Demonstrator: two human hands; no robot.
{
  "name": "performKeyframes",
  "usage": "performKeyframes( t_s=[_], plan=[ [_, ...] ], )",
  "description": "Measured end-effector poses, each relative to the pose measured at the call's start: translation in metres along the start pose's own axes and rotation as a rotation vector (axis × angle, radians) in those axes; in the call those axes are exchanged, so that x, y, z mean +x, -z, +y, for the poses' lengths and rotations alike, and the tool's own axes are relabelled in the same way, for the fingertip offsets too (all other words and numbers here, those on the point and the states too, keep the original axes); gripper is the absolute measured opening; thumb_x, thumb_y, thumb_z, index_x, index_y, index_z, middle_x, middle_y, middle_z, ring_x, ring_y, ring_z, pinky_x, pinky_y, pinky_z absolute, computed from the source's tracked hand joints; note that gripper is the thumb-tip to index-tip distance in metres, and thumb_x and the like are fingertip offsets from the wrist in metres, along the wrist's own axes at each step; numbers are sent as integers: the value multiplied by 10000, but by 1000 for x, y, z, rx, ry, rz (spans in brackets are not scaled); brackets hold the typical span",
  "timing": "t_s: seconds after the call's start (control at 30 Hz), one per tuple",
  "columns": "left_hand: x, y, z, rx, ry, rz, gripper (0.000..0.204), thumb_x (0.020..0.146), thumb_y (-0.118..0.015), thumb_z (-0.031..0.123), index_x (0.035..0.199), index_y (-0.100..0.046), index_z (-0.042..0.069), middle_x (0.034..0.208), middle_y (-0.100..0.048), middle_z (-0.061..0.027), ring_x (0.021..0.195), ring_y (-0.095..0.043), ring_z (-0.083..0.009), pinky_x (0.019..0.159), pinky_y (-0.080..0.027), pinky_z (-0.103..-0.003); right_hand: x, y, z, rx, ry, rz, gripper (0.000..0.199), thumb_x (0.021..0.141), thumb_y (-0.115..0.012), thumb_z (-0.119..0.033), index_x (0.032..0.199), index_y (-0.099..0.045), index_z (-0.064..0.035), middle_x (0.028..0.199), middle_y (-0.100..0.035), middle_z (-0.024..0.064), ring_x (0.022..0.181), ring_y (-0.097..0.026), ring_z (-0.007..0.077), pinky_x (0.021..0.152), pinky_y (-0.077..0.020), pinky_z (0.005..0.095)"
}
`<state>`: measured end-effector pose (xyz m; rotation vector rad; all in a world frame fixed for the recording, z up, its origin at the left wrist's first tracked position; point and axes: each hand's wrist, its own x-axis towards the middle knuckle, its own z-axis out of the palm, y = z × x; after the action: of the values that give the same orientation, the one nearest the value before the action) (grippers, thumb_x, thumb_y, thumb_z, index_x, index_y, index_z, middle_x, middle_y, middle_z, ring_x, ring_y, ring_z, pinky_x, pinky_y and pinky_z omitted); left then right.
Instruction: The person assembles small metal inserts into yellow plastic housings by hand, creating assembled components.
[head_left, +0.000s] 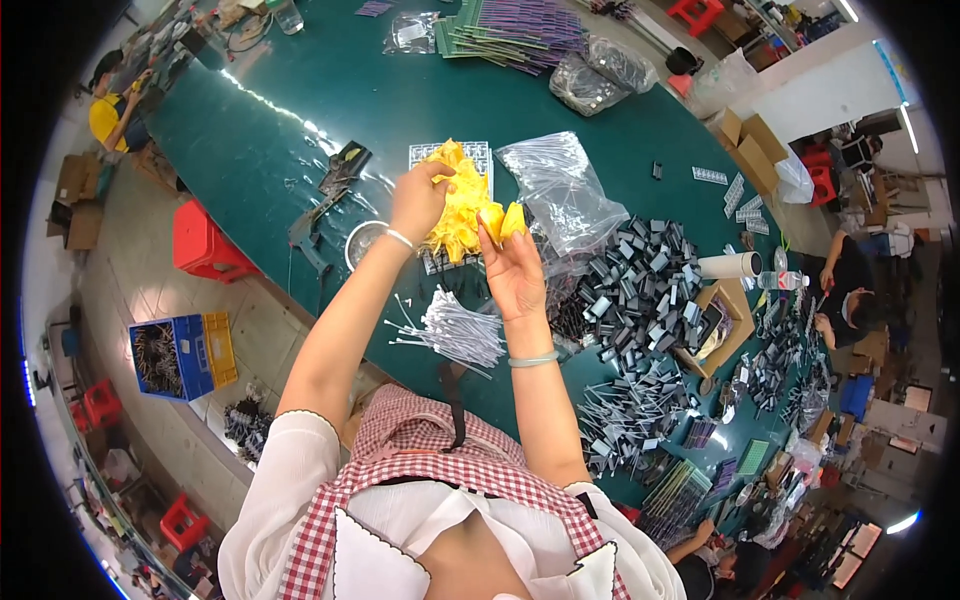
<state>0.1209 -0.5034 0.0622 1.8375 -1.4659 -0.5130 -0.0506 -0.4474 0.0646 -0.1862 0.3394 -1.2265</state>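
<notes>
A glossy dark-green bench fills our upper frame. Near the centre, a heap of crumpled bright-yellow pieces lies over a white gridded panel. Our left hand curls its fingers onto the heap's left edge; whether it grips, we cannot tell. Our right hand points upward, palm showing, yellow pieces at its fingertips, gripped or worn, we cannot tell.

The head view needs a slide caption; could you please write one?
Left hand at a yellow pile, right hand holding yellow pieces, over a green table near white cable ties.
</notes>
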Motion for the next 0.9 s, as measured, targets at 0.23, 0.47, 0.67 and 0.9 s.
performKeyframes(
  t_s=[0.23,0.47,0.67,0.9],
  plan=[
    [-28,14,50,-470,268,-344,280,808,-662,217,842,-610,-56,662,-631,-115,546,-591,-120,470,-452,-249,12,-8,0,-191,129,70,294,833,-588,9,1107,-483,5,1114,-541,113,1062,-547,210,966,-448,330],
    [-25,17,45,-713,318,-405,160,853,-598,120,845,-586,-39,645,-601,-46,507,-554,-69,421,-419,-186,13,-8,0,-297,123,61,322,813,-621,-3,1105,-488,11,1115,-536,109,1049,-544,182,946,-447,301],
    [-24,26,49,-543,245,-470,137,848,-563,104,827,-577,-31,597,-556,-6,501,-503,-45,428,-370,-186,13,-8,-11,-366,94,30,310,804,-622,4,1090,-505,23,1101,-553,123,1016,-569,199,932,-462,343],
    [-8,46,51,-222,-82,-648,154,725,-589,130,719,-591,-24,555,-538,-78,507,-509,-125,475,-394,-275,13,2,-26,-258,-133,-22,306,815,-611,-54,1095,-507,14,1074,-577,135,1000,-585,217,886,-497,380]
  ],
)
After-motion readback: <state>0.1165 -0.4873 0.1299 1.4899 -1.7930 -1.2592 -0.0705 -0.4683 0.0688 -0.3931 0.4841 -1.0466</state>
